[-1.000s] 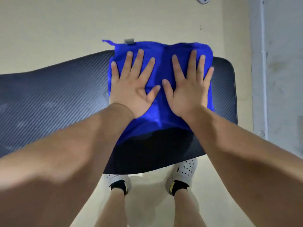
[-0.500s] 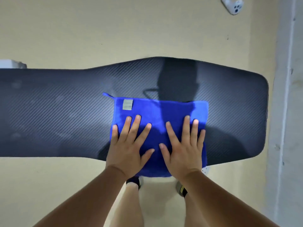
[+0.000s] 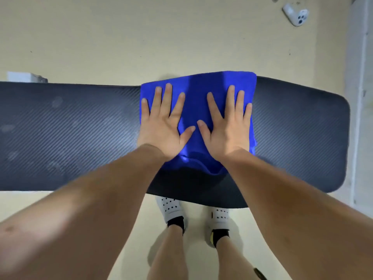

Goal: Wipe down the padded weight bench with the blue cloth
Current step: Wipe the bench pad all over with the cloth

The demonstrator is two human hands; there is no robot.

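Beige floor [image 3: 141,37] fills the background, dark padded weight bench [image 3: 70,134] running left to right across it. Left hand [image 3: 163,126] lies flat, fingers straight and spread, palm down on the blue cloth [image 3: 196,98]. Right hand [image 3: 228,126] does the same just beside it, thumbs nearly touching; neither hand curls round anything. Cloth is spread on the bench top toward its right end, with its far edge reaching past the bench's far edge and its near edge rumpled between the wrists. Bench surface has a diagonal carbon-weave texture, with faint smudges on the left part. Both bare forearms come in from the bottom corners. Below the near edge of the bench, left shoe [image 3: 171,209] and right shoe [image 3: 221,216], white with perforations, stand on the floor. White box [image 3: 24,77] sits behind the bench at far left. White device with lenses [image 3: 296,16] lies on the floor top right, near a pale wall [image 3: 361,98].
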